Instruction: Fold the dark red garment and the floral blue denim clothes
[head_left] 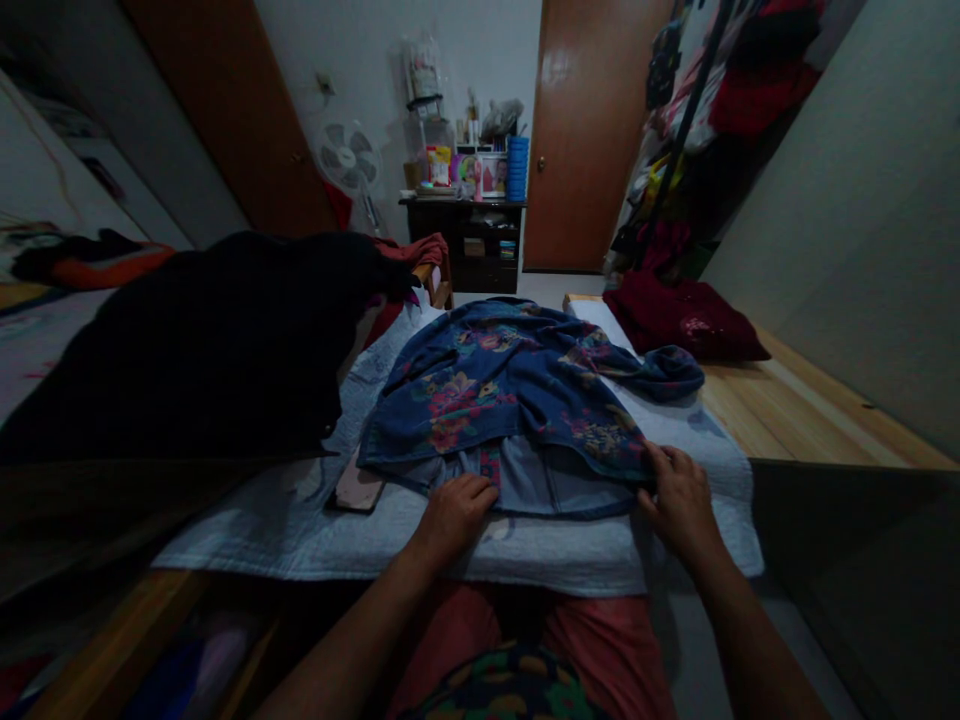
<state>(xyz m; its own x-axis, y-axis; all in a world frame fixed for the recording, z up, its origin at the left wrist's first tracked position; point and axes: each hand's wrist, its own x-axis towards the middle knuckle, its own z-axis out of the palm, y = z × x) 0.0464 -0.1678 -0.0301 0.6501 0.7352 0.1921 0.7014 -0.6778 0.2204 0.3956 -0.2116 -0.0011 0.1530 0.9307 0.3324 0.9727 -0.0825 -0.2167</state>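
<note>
A blue floral shirt [502, 380] lies spread with its hem towards me, and one sleeve [667, 372] reaches out to the right. Its hem gapes a little, showing the paler inside [525, 480]. My left hand [459, 510] is closed on the lower hem near the middle, by a strip of floral trim. At the right end of the hem, my right hand [681, 500] pinches the cloth between thumb and fingers. Beneath the shirt is a light blue quilted cloth [300, 530]. A flat phone-like object [358, 488] rests left of the hem.
A large dark cloth heap [195, 350] rises close on the left. On the right, a maroon folded cloth or cushion [686, 318] sits on a wooden surface [810, 400]. Farther back stand a fan [349, 160], a black cabinet [465, 240] and hanging clothes [757, 100].
</note>
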